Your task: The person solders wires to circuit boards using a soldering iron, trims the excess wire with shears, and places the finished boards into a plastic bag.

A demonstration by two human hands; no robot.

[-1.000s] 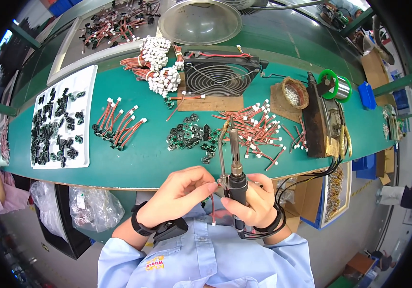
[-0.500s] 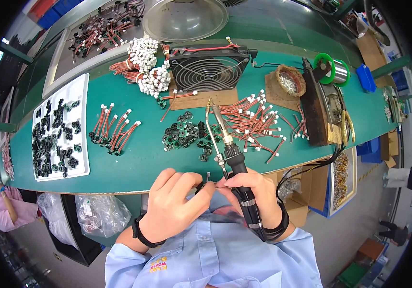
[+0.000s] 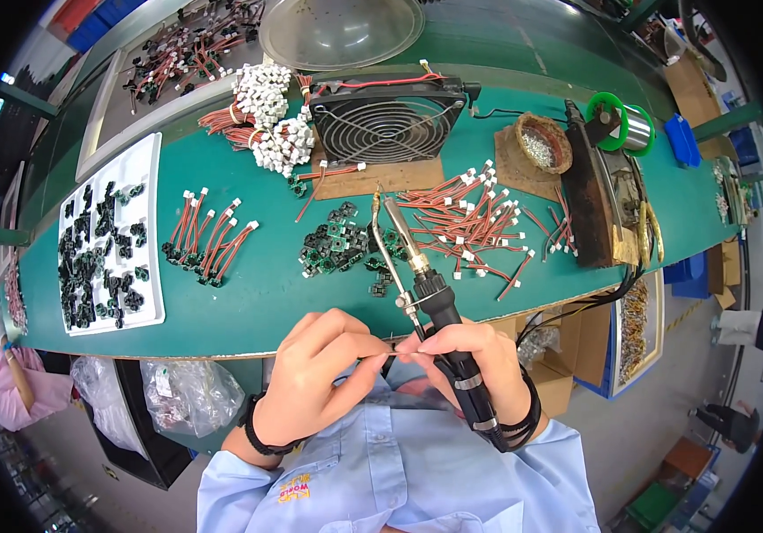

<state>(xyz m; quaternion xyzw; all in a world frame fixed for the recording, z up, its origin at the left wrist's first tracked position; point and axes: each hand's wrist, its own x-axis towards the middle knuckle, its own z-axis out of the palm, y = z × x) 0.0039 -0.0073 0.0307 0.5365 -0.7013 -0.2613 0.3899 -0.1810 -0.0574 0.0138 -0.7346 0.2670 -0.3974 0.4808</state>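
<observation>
At the bench's near edge, my left hand pinches the end of a thin reddish wire between thumb and fingers. My right hand is wrapped around a black soldering iron with a metal solder-feed tube alongside; its thumb and forefinger also meet the wire. The iron's tip points away from me, over the green mat. Beyond the hands lie a heap of small black-and-green circuit parts and a spread of red-and-black wire leads with white connectors. Whatever else the fingertips hold is hidden.
A black fan stands behind the parts. At left are a white tray of parts and several finished-looking leads. A solder spool, a small bowl and a dark iron holder stand at right.
My fingertips have drawn closer to the iron's base, and the wire now stretches between both hands. The small pale connector that stood up from my left fingers no longer shows. The iron has shifted slightly left.
</observation>
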